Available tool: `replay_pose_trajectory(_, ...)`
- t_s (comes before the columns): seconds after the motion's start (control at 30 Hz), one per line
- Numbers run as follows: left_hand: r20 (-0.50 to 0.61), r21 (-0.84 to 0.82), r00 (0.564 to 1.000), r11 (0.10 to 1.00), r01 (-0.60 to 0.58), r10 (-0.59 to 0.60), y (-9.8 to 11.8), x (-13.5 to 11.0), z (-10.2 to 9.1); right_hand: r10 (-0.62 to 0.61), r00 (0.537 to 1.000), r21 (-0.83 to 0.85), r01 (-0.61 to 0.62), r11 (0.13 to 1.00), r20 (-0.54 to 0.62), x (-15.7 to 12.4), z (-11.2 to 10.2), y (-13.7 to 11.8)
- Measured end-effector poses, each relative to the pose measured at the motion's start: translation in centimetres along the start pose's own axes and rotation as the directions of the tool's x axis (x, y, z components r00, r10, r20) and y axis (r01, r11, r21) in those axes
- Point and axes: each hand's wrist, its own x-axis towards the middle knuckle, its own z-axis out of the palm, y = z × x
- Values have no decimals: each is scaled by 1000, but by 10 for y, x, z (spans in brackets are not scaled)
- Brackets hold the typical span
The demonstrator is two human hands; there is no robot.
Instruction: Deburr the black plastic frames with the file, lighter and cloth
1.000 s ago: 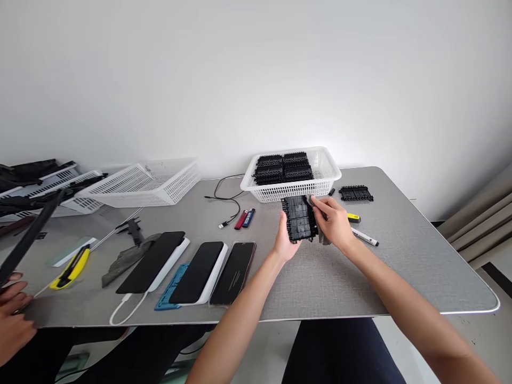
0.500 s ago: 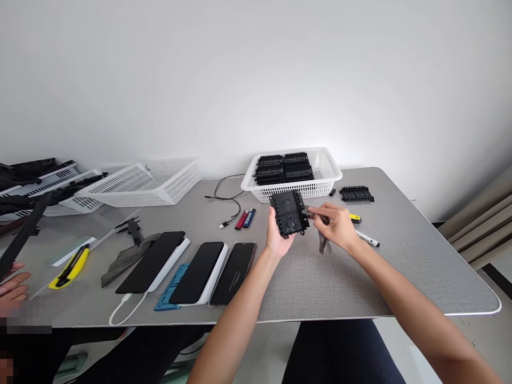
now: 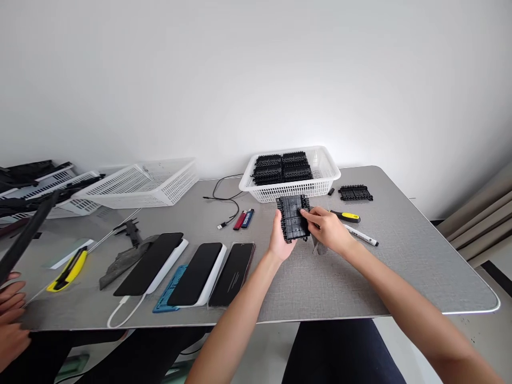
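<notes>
A black plastic plate (image 3: pixel 295 217) with toothed side edges is held up over the table in my left hand (image 3: pixel 281 240), its thumb along the left edge and the palm beneath. My right hand (image 3: pixel 330 230) is closed at the plate's right side, with fingertips against its face. From under that hand hangs a grey cloth (image 3: pixel 319 247), mostly hidden by the fingers. To the right of my right hand lie a yellow-and-black handled tool (image 3: pixel 347 216), a white marker (image 3: pixel 362 235) and another black toothed plate (image 3: pixel 356 193).
Stacked black plates fill part of a white basket (image 3: pixel 290 191) behind my hands. Phones (image 3: pixel 196 273), a red lighter-sized object (image 3: pixel 240 220), a cable (image 3: pixel 224 198), a caliper (image 3: pixel 131 230) and a yellow cutter (image 3: pixel 70 270) lie leftward. At far left, a co-worker's hands (image 3: pixel 12 304) hold a black strip.
The plate has shifted slightly right and turned more upright. My right fingers have moved from beside its right edge onto its face. A co-worker's second hand shows more clearly.
</notes>
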Motion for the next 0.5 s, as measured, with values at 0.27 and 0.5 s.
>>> replay_pose_trajectory(0.27,27,-5,1000,1000,5,-4,1,-1,1,-54,995,175,39,984,86,3,-10,0)
replay_pose_trajectory(0.5,25,5,1000,1000,-16,16,5,2,-3,-115,984,341,63,938,137,5,-19,-6)
